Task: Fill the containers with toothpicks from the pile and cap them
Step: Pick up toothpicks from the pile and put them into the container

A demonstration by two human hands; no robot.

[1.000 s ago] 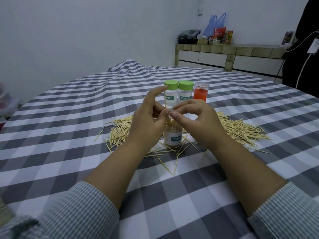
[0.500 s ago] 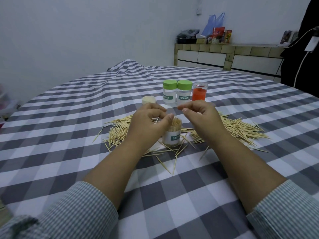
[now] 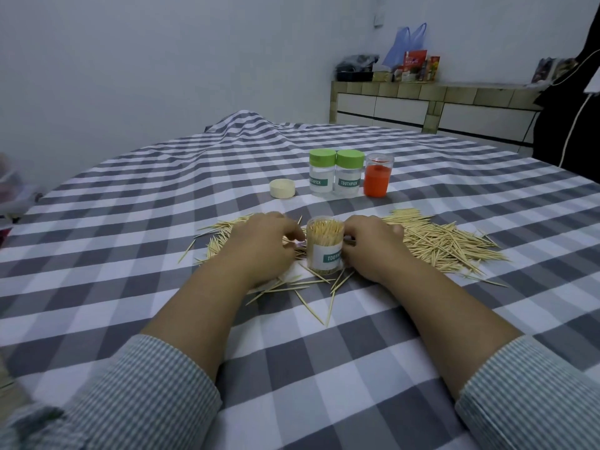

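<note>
An open clear container [image 3: 324, 251] labelled TOOTHPICK stands upright at the table's middle, packed full of toothpicks. My left hand [image 3: 263, 245] lies knuckles-up on the left part of the toothpick pile [image 3: 441, 241], its curled fingertips just left of the container, pinching a toothpick that sticks up. My right hand [image 3: 370, 245] is on the container's right side, fingers curled against its wall. A cream cap [image 3: 282, 188] lies loose farther back. Behind it stand two green-capped containers [image 3: 336, 172] and an orange container [image 3: 377, 175].
Loose toothpicks [image 3: 311, 287] are scattered on the grey-checked tablecloth [image 3: 130, 254] in front of the container. A tiled counter [image 3: 431, 105] with bags and boxes stands at the back right. A dark garment and a white cable [image 3: 574, 125] hang at the far right.
Both hands have dropped from above the container's mouth to the table on either side of it. The cream cap, hidden by my left hand before, is now in view.
</note>
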